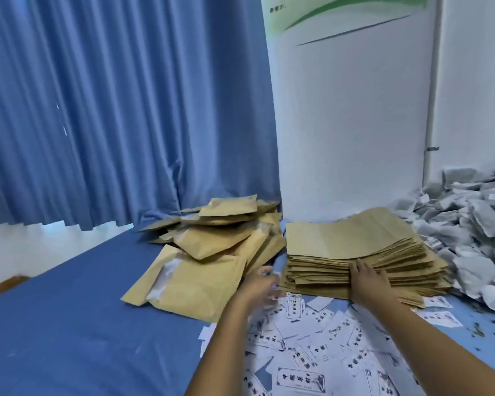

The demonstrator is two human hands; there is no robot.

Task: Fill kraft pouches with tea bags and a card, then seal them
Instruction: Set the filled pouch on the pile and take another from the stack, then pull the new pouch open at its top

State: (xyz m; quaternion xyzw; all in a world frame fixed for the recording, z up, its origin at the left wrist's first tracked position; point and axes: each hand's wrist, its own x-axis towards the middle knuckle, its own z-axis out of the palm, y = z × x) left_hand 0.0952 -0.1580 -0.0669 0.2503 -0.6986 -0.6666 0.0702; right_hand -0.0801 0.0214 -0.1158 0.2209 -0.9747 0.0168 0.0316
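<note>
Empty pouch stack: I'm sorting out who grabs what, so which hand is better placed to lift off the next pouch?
Right. The right hand already rests on the front edge of the empty pouch stack; the blurred left hand sits beside the filled pouches.

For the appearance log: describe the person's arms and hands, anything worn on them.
Both forearms are bare as far as the frame shows: no sleeves, gloves, watch or bracelet. No rings show on the right hand. The left hand is motion-blurred, so small details such as rings cannot be told there.
</note>
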